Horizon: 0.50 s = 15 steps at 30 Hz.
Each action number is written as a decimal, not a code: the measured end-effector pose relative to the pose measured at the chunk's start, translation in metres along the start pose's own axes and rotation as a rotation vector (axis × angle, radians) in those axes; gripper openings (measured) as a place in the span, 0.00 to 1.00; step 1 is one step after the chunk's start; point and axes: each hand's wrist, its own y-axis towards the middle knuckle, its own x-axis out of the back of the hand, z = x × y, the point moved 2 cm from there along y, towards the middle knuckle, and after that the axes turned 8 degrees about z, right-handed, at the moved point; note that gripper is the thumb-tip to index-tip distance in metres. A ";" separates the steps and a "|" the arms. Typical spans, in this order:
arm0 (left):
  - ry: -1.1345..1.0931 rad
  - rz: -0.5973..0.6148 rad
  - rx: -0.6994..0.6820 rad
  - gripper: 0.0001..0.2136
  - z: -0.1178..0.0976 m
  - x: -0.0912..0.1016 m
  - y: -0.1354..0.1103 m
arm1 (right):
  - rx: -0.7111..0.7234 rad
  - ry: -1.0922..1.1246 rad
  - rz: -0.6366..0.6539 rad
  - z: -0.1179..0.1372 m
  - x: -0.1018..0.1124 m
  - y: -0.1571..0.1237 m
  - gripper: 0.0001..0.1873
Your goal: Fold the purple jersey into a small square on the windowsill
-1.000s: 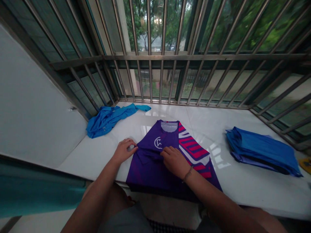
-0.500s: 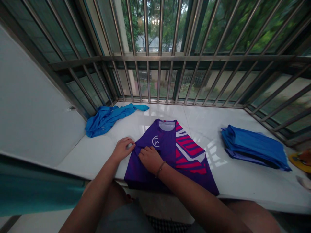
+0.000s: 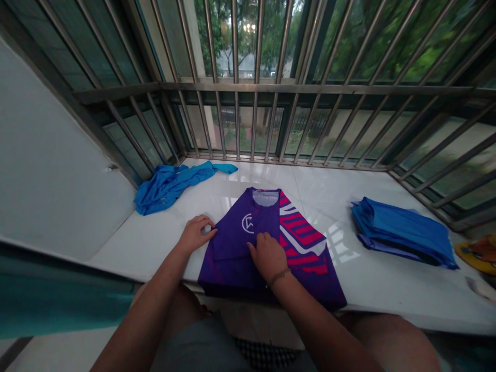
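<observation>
Currently hands apart: left hand (image 3: 196,234) at folded left edge, grip unclear; right hand (image 3: 267,257) flat, pressing on purple jersey (image 3: 236,232), lower centre on white marble sill (image 3: 372,279). Risk: fold could slip if either hand lifts early; hem at sill's near edge could slide off if dragged. Blue shirt stack (image 3: 403,232) right, crumpled blue shirt (image 3: 166,187) upper left.
</observation>
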 end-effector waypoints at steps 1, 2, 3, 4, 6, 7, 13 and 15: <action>0.000 -0.001 -0.001 0.09 0.000 0.000 0.000 | -0.021 0.005 0.034 -0.003 -0.002 0.002 0.17; -0.002 -0.003 -0.002 0.09 0.000 0.000 0.000 | -0.009 0.009 0.062 -0.005 -0.003 0.004 0.16; -0.005 -0.006 -0.002 0.09 0.000 0.001 0.000 | 0.015 0.012 0.076 -0.005 -0.005 0.005 0.14; -0.008 -0.011 -0.003 0.09 0.000 0.001 0.000 | 0.035 0.016 0.077 -0.005 -0.005 0.006 0.12; -0.015 -0.015 -0.007 0.09 0.001 0.001 0.000 | 0.042 0.030 0.058 -0.005 -0.003 0.006 0.11; -0.018 -0.015 -0.012 0.09 0.001 0.001 0.001 | 0.033 0.043 0.042 -0.005 -0.001 0.005 0.12; -0.019 -0.012 -0.004 0.10 0.002 -0.001 0.001 | -0.078 0.077 0.121 -0.014 0.007 -0.004 0.13; -0.015 -0.008 0.001 0.10 0.003 -0.001 0.000 | -0.105 0.089 0.161 -0.021 0.005 -0.009 0.13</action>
